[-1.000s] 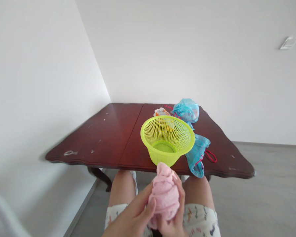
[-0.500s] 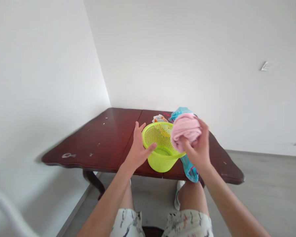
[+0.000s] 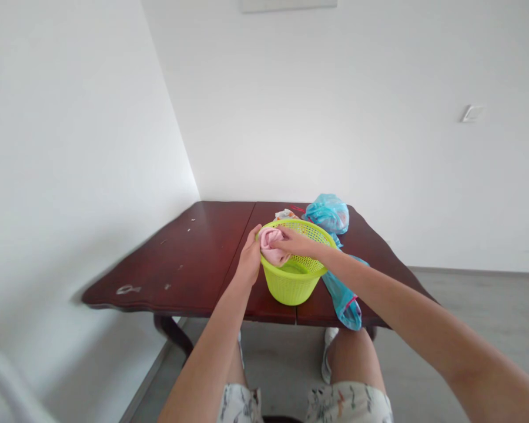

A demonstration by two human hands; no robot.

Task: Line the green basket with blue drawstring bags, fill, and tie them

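A rolled pink cloth (image 3: 273, 247) is in my right hand (image 3: 293, 242), which reaches across the mouth of the yellow-green plastic basket (image 3: 293, 289). The roll sits against the basket's inner left side, at rim height. Gripping the left rim is my left hand (image 3: 250, 258), its fingers partly hidden behind the basket and close beside the cloth. Through the opening, the basket's bottom shows green below the roll.
Behind the basket on the dark wooden table (image 3: 180, 258) lie a filled blue plastic bag (image 3: 328, 212) and a white-and-orange item (image 3: 285, 214). Another blue plastic bag (image 3: 344, 299) hangs over the front edge at the right. White walls stand behind and left.
My right hand has carried the pink cloth left, from the basket's right rim to its left inner side. My left hand, spread before, has closed on the left rim.
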